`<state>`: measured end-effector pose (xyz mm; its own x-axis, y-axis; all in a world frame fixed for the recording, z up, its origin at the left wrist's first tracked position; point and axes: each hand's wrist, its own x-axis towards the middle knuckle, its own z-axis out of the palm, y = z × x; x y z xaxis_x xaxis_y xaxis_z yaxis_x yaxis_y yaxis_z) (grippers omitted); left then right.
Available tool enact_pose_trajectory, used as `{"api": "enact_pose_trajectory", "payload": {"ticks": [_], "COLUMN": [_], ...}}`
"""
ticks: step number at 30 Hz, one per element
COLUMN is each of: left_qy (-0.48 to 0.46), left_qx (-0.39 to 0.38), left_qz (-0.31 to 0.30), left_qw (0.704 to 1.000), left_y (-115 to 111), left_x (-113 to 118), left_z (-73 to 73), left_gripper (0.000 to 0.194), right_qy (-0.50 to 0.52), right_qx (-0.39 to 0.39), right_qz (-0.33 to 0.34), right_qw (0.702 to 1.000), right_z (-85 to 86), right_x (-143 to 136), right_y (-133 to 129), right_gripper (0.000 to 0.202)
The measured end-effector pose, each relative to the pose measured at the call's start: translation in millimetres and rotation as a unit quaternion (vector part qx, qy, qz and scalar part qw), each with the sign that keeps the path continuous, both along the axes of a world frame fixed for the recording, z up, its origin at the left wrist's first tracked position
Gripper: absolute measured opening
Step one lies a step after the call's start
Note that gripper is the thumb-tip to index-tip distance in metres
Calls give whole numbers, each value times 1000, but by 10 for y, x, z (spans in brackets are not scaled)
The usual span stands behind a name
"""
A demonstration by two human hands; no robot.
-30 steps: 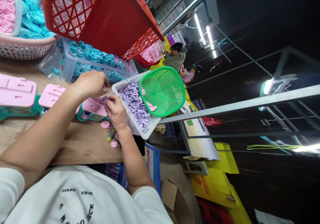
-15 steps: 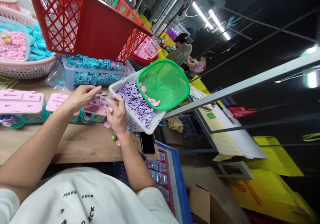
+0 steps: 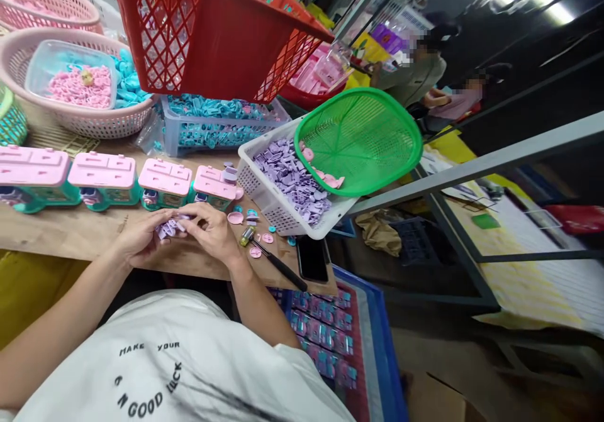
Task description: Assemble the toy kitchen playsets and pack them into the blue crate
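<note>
Several small purple plastic pieces (image 3: 170, 227) are gathered between my two hands, over the front of the wooden table. My left hand (image 3: 144, 236) is curled beneath and around them. The fingers of my right hand (image 3: 210, 228) close on the same cluster from the other side. Just behind my hands stands a row of pink-topped teal toy vehicles (image 3: 165, 177). A few loose purple pieces (image 3: 229, 173) lie at the right end of that row. The white basket (image 3: 259, 199) to the right holds many more purple pieces.
A green basket (image 3: 363, 145) rests tilted on the white one. A hammer (image 3: 278, 261), a phone (image 3: 312, 260) and small pink and teal discs lie at right. Behind are a red crate (image 3: 226, 38), a bin of teal parts (image 3: 189, 136) and a pink basket (image 3: 89, 120). Two people sit farther back.
Both hands have come back from beside the white basket toward my body and now hold purple pieces together. The view has turned left, showing more of the toy row and the hammer.
</note>
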<state>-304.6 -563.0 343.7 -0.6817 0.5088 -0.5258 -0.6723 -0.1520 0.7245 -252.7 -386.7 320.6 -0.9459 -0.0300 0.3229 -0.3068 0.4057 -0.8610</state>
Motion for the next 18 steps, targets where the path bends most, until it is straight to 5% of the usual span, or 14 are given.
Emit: {"api": "enact_pose_trajectory", "payload": {"ticks": [4,8,14,18], "left_qy": [84,176,289,407], "left_qx": [-14,-61,-109,-149], "left_qz": [-7,9,30,-6], "left_qw": [996,982,950,901], "left_y": [-30,-25,-28,-19], "left_x": [-41,-143,-202,-384], "left_z": [48,168,170,279], "left_gripper": [46,61,58,49], "right_qy": [-90,-97,6,59], "right_qx": [-235,-310,-130,65], "right_qz": [-43,-34,-103,-37], "right_qw": [967,945,986,995], "right_z": [-72,-122,-89,189], "right_x": [-223,-462,-524,-599], "right_y": [-110,-203,-267,-122], "right_gripper": [37,43,27,27]}}
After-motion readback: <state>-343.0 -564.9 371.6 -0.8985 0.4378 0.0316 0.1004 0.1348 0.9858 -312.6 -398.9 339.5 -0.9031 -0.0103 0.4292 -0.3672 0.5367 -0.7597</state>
